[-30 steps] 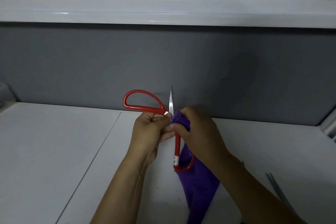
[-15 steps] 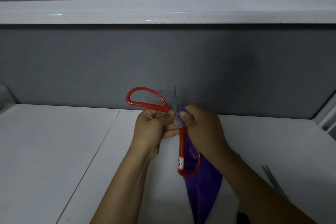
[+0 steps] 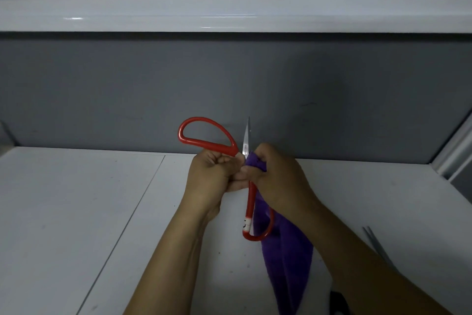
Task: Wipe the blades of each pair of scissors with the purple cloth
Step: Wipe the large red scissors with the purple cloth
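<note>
The purple cloth [image 3: 286, 263] hangs nearest, a soft, limp tail over the white desk [image 3: 76, 212]; it will fold round an edge easily. To the near right lie the grey blades of a second pair of scissors [image 3: 378, 245], not in hand.

Farther in, the red scissors [image 3: 251, 199] are held wide open above the desk. They look stiff and light, with sharp steel, so they are best held by the handles or at the pivot. The left hand [image 3: 212, 179] does that, its grip curled tight round the shank by the pivot. The right hand [image 3: 278, 176] has its grip pinching the cloth round the base of the upright blade [image 3: 246, 138].

Compared with half a second ago, little differs. The pinch sits at the blade's base as before, but the blade, blurred then, now shows sharp.
</note>
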